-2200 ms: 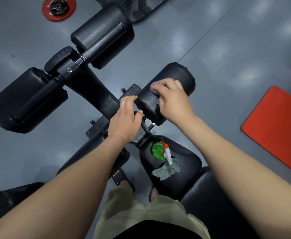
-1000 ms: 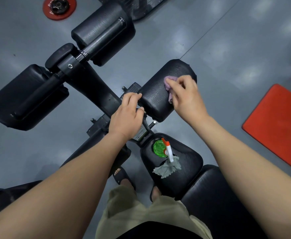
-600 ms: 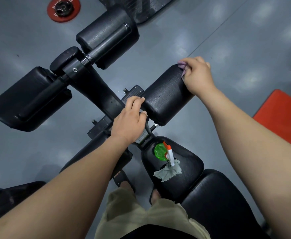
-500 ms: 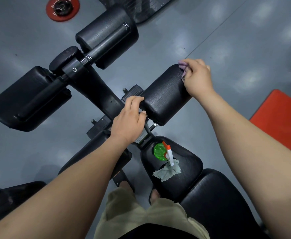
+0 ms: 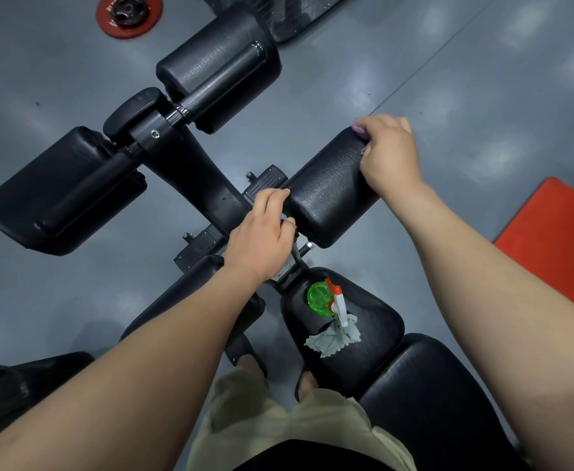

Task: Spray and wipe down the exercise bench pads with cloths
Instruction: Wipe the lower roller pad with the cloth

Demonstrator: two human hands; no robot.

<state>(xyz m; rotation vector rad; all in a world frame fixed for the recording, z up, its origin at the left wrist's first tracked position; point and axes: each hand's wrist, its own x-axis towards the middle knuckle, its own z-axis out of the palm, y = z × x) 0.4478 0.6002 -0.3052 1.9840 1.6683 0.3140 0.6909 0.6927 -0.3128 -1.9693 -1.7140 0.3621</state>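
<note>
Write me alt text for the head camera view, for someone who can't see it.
Seen from above, a person's right hand holds a purple cloth against the far end of a black roller pad, while the left hand grips the bench frame beside it. A green spray bottle and a grey cloth sit on the seat pad below.

We stand on a glossy grey floor (image 5: 482,79) with soft light patches, a red mat (image 5: 557,239) right, a red weight plate (image 5: 127,13) far left.
</note>
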